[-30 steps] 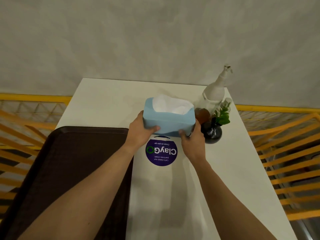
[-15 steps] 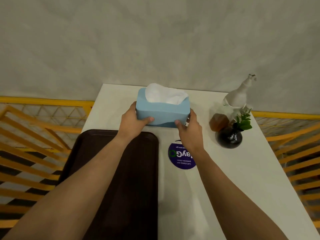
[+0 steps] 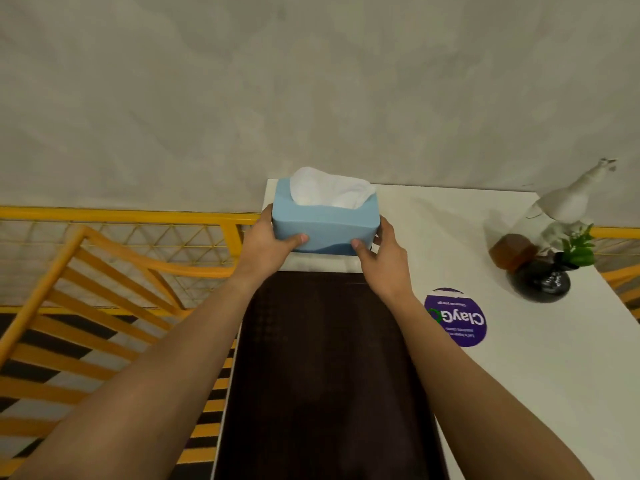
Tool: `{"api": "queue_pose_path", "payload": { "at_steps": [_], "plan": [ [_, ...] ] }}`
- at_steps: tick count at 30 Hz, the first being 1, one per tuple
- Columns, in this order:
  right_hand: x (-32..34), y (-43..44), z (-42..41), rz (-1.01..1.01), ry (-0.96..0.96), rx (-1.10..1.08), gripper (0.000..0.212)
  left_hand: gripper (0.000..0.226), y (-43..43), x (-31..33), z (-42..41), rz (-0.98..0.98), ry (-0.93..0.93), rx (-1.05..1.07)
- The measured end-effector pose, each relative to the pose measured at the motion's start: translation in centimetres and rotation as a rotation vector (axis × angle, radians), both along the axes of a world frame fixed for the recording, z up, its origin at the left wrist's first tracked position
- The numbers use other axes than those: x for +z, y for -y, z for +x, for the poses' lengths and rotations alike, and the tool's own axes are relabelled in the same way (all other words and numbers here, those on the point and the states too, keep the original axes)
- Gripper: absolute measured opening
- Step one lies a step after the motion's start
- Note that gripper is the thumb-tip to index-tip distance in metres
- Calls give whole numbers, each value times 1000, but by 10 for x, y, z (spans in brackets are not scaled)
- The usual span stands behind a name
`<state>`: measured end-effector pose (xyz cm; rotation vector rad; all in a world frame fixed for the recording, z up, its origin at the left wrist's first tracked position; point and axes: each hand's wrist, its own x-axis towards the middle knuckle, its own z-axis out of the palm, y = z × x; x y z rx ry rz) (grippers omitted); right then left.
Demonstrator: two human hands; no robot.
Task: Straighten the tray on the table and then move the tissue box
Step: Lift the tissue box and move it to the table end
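Head view, single frame. White table (image 3: 519, 393) against a grey wall (image 3: 311, 81). Dark brown tray (image 3: 329, 375) lies on the table's left side, long axis running from 6 o'clock to 12 o'clock, its edges parallel to the table's edges as far as can be seen; its near end runs out of frame.

Blue tissue box (image 3: 323, 225) sits at 12 o'clock from the tray, at the far left corner of the table, near the wall. White tissue (image 3: 329, 188) stands up out of its top. A narrow strip of bare table shows between box and tray. Cannot tell if the box rests on the table or is held just above it.

Left hand (image 3: 268, 240) is clamped on the box's left end, thumb across the front face. Right hand (image 3: 382, 258) is clamped on the right end, thumb likewise on the front. Hands are apart, box between them. Both forearms pass over the tray.

At 3 o'clock from the tray: round purple sticker (image 3: 457, 318) on the tabletop. At 2 o'clock, far right corner: dark round vase (image 3: 540, 284) with a green sprig (image 3: 578, 249), a brown block (image 3: 512, 251) touching it, a white spray bottle (image 3: 568, 202) behind.

Yellow railing (image 3: 104, 258) at 9 o'clock, beyond the table edge.
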<state>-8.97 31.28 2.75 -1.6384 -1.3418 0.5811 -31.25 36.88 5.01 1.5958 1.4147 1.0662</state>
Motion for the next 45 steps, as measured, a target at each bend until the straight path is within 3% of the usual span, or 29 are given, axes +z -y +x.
{"api": "queue_pose_path", "payload": {
  "at_steps": [8, 26, 32, 37, 45],
  "plan": [
    [-10, -35, -30, -63, 27, -22, 64, 68, -30, -10, -31, 21, -26, -21],
    [-51, -142, -11, -103, 28, 27, 68, 70, -131, -55, -21, -29, -40, -40],
    [-48, -166, -7, -57, 17, 93, 71, 82, -157, -58, -22, -96, -49, -66],
    [-51, -184, -2, -139, 45, 137, 80, 91, -171, -62, -25, -153, -38, -52],
    [-55, -203, 1, -163, 107, 140, 77, 79, -184, -62, -24, -172, -60, -51]
  ]
}}
